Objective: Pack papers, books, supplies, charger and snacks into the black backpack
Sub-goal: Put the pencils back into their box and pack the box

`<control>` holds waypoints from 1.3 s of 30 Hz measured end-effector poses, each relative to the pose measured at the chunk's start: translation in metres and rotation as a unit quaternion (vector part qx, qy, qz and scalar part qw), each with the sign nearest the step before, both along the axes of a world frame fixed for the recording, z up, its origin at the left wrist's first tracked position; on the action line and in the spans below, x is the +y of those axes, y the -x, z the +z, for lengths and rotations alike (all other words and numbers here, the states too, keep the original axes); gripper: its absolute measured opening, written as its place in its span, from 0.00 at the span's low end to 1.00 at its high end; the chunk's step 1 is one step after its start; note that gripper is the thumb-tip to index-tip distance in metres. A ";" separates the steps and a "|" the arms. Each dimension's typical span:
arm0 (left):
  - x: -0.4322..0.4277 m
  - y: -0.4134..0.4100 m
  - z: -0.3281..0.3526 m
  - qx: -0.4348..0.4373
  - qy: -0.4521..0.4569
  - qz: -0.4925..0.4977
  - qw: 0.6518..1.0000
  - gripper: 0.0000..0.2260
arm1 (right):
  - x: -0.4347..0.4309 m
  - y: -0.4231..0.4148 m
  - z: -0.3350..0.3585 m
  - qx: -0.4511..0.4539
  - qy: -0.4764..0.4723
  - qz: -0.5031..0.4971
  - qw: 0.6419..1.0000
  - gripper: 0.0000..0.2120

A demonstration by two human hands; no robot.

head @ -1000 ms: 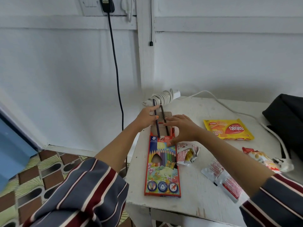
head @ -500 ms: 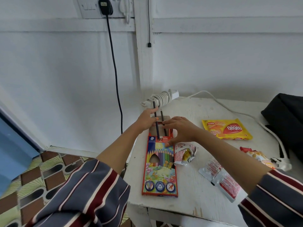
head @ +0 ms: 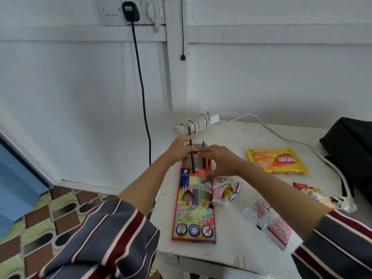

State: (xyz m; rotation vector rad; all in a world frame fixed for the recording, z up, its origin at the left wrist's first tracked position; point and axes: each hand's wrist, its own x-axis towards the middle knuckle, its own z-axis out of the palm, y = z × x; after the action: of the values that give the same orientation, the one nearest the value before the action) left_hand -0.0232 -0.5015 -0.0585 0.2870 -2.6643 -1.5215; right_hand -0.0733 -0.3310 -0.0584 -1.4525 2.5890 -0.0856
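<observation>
Head view: left hand (head: 180, 147) pinches dark pencil (head: 193, 164), tip inside pencil box (head: 194, 208) under it. Right hand (head: 219, 160) flat, fingers straight, pressing box mouth. Box likely light, thin card, crushes easily; grip long edges. Target black backpack (head: 352, 150) well to right hand's right.

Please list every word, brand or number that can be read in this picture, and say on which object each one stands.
"12": pencil box, on the red band near its open top.
"Luna": same band, right of the number.
"nabati": yellow snack pack, upside down to the camera.
Too small or blurred: the box's blue logo corner and the print on the red-and-white sachets.
</observation>
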 end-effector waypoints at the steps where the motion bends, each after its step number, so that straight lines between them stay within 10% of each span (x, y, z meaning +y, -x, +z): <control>1: 0.000 0.000 0.000 0.001 0.005 -0.002 1.000 0.23 | 0.000 0.000 0.000 -0.006 -0.014 -0.006 1.000 0.43; 17: 0.005 0.011 0.008 0.088 0.030 0.057 0.994 0.24 | -0.002 -0.005 0.005 -0.021 -0.023 -0.023 0.999 0.39; 39: 0.009 0.007 -0.010 -0.032 0.194 -0.104 0.975 0.18 | 0.000 -0.009 0.001 -0.020 0.078 -0.066 0.995 0.43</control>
State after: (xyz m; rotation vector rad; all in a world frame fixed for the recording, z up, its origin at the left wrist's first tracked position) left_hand -0.0305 -0.4925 -0.0688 0.0351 -3.0418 -1.0067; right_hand -0.0642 -0.3314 -0.0571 -1.3109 2.6960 -0.3383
